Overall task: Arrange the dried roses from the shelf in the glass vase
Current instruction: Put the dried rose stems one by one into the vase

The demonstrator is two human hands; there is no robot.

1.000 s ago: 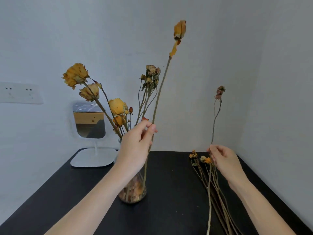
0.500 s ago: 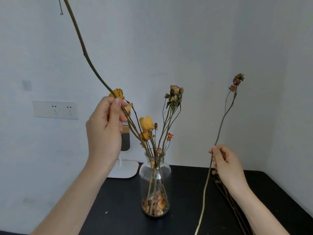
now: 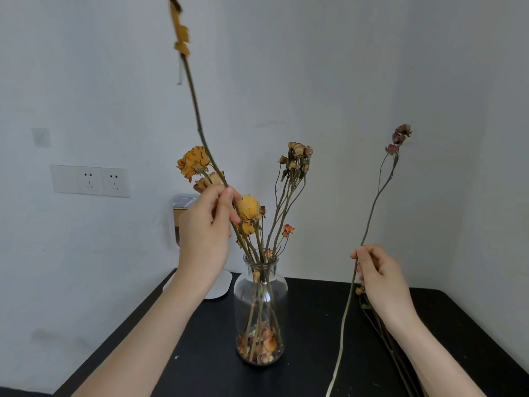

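Where the black counter (image 3: 186, 362) runs back to the wall corner, a glass vase (image 3: 243, 305) is stood upright near its middle. A loose layer of dried petals (image 3: 262, 346) is contained in the bottom of the vase. Several dried rose stems are carried through the narrow neck and fan out above it. Yellow roses (image 3: 249, 207) are grouped on the left of the arrangement. A spray of small pale buds (image 3: 299, 156) is set on the right, and a small orange-red bud (image 3: 287, 230) hangs lower between them.

A long-stemmed rose (image 3: 194, 110) is pinched between the thumb and fingers (image 3: 229, 202) of the left hand (image 3: 204, 233), above and just left of the vase mouth. Its stem is tilted up and leftward, and its head is cut off by the top edge of the view. Its lower part is directed toward the neck among the other stems. Whether its end is inside the vase cannot be told.

A thin stem (image 3: 372, 213) topped with dark pink buds (image 3: 400, 134) is gripped by the curled fingers (image 3: 361, 253) of the right hand (image 3: 380, 279). It is held nearly upright, well apart from the vase on its right. Further loose stems (image 3: 383, 333) are laid on the counter beneath that wrist, which partly hides them.

A white-framed mirror (image 3: 177, 207) is placed behind the left hand, and a double socket (image 3: 90, 180) is fitted to the wall.
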